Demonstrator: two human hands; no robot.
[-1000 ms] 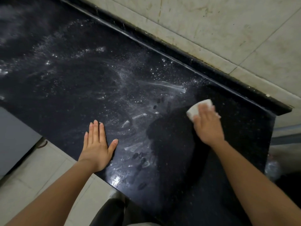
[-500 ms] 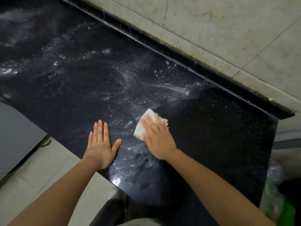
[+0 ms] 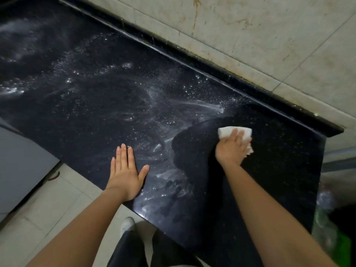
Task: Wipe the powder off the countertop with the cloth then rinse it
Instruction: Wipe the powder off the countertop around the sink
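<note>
Cloth (image 3: pixel 234 132) pressed under right hand (image 3: pixel 232 149) on countertop (image 3: pixel 279 170); left hand (image 3: pixel 125 170) flat, open, beside powder (image 3: pixel 154 105).

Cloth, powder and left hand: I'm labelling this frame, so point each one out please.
cloth (image 3: pixel 227 132), head view, bare white part above the fingers.
powder (image 3: pixel 202 105), head view, bright streak.
left hand (image 3: pixel 126 178), head view, back of hand.

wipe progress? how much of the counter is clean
Done: a dark swept patch of the black countertop around the right hand. In hand: that hand presses the white cloth flat; the left hand braces. Left: powder over the middle and far left, then rinsing.
</note>
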